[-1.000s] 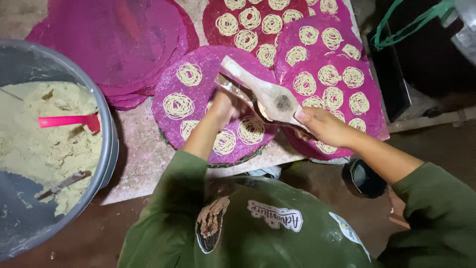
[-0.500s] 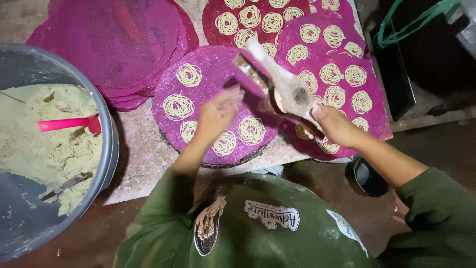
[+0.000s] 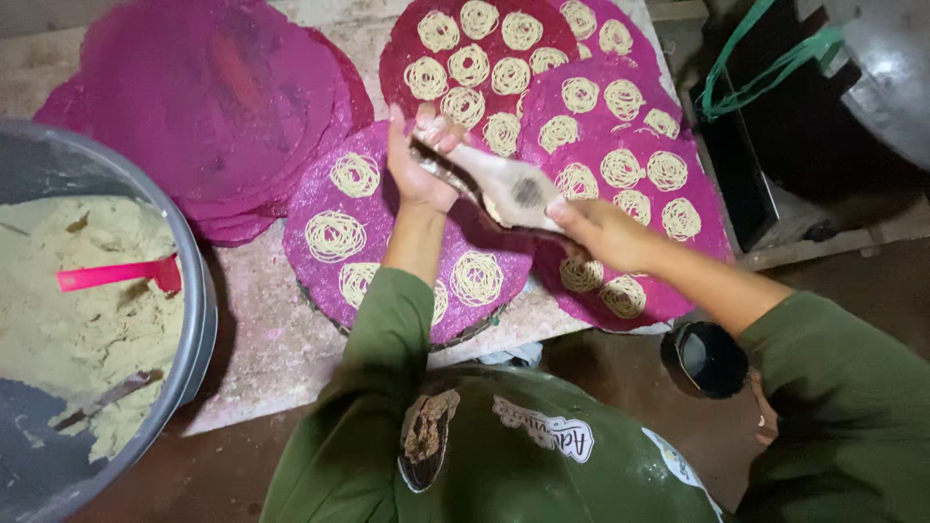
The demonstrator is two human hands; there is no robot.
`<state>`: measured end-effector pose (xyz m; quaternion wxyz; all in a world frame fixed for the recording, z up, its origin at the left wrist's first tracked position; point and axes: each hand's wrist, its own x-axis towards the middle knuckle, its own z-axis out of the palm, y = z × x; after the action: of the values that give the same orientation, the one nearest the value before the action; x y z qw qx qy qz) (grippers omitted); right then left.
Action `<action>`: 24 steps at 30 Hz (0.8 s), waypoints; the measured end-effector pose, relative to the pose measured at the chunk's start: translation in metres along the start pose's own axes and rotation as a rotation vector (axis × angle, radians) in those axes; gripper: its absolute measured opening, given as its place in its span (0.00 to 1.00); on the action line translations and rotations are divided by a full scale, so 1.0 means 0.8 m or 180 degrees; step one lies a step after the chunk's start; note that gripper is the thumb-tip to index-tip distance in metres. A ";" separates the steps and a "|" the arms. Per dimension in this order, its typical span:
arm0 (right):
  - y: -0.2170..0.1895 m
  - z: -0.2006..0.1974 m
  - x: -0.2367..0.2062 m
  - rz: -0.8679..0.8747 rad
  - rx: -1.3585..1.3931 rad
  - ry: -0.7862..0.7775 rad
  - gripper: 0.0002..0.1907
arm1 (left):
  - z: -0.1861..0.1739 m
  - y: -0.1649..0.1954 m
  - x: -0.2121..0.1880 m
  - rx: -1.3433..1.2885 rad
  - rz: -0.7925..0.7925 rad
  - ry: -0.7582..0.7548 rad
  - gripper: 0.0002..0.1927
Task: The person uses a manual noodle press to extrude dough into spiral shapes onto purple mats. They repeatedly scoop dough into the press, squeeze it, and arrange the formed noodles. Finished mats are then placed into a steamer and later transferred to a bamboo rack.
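Both my hands grip a wooden noodle press [image 3: 504, 184] held over a round pink woven tray [image 3: 320, 281]. My left hand [image 3: 417, 169] clasps the press's far handle end. My right hand [image 3: 605, 232] holds the near handle. The tray below carries several pale coiled noodle nests [image 3: 335, 235]. Two more pink trays, one at the right [image 3: 697, 199] and one at the back [image 3: 397, 48], are also covered with several nests.
A stack of bare pink trays [image 3: 208, 107] lies at the back left. A large grey tub [image 3: 199, 291] at the left holds pale dough and a pink scoop [image 3: 116, 274]. A small dark cup [image 3: 710, 358] sits on the floor at the right.
The press has swung up and away from me, toward the tray's far edge. My left hand moved from under the press to its far end.
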<state>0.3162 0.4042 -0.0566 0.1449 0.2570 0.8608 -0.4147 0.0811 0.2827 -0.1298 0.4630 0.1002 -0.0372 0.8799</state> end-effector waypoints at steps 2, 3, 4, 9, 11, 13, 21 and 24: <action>-0.003 -0.001 -0.001 0.0034 0.0326 -0.0023 0.36 | -0.001 -0.004 0.002 0.0140 0.0095 0.0132 0.25; -0.005 -0.006 -0.002 0.0209 0.0121 -0.0109 0.38 | -0.002 -0.007 0.003 0.0163 0.0136 0.0245 0.24; -0.006 -0.014 -0.003 0.0378 -0.0086 -0.0194 0.39 | -0.003 -0.009 0.005 0.0189 0.0180 0.0357 0.23; -0.016 -0.027 0.000 0.0142 -0.0412 0.0218 0.39 | 0.005 -0.005 0.015 0.0200 0.0270 0.0356 0.20; -0.017 -0.017 0.004 0.0075 -0.0311 0.0285 0.36 | 0.006 0.000 0.016 0.0230 0.0200 0.0237 0.20; -0.015 -0.012 0.004 0.0031 -0.0019 0.0089 0.38 | 0.004 0.002 0.016 0.0328 0.0224 0.0210 0.21; 0.005 -0.038 0.000 0.0139 -0.0343 0.0406 0.32 | 0.026 -0.025 0.026 0.0142 0.0257 0.0342 0.19; 0.014 -0.033 0.005 -0.0076 0.0074 0.0484 0.29 | 0.044 -0.023 0.030 0.0379 0.0028 0.0591 0.22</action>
<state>0.3180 0.4323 -0.0496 0.0712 0.2791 0.8674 -0.4056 0.0880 0.3069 -0.0910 0.4538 0.0453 0.0577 0.8881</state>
